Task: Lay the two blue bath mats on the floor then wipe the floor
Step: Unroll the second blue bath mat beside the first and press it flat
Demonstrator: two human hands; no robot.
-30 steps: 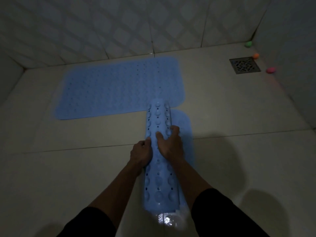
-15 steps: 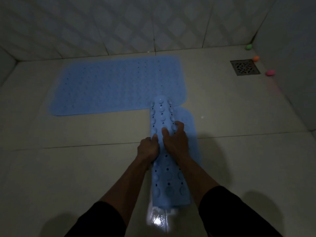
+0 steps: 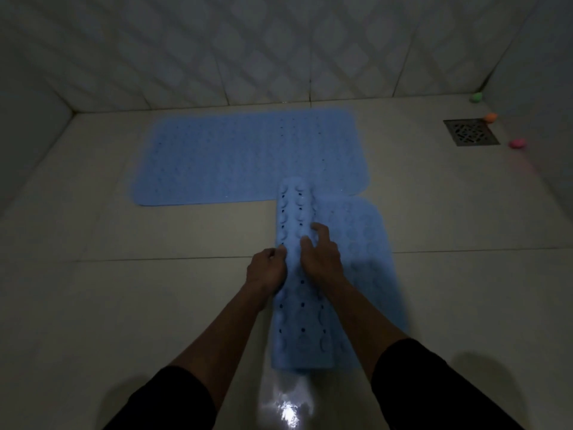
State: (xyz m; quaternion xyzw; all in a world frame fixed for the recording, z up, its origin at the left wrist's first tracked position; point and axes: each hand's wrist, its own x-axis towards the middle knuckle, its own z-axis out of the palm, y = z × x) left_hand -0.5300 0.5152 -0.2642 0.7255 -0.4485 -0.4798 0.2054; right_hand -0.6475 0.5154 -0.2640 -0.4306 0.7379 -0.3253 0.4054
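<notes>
A blue rubber bath mat, half unrolled (image 3: 310, 283), is seen directly under both hands, its rolled part studded with suction cups and its flattened part spread on the floor to the right of the hands. The left hand (image 3: 266, 268) is curled against the roll's left edge and grips it; the right hand (image 3: 321, 254) is laid over the top of the roll with fingers bent onto it. A second blue rubber bath mat, laid flat (image 3: 248, 156), is found beyond the hands, and the far end of the roll touches or overlaps its near edge. The pale tiled floor (image 3: 124, 305) is dimly lit. Far to the right of the hands, a square metal floor drain (image 3: 471, 132) is noted, with a green (image 3: 476, 97), an orange (image 3: 491, 117) and a pink small object (image 3: 517, 143) near it along the wall. A bright wet reflection (image 3: 288, 411) is recorded between the forearms.
</notes>
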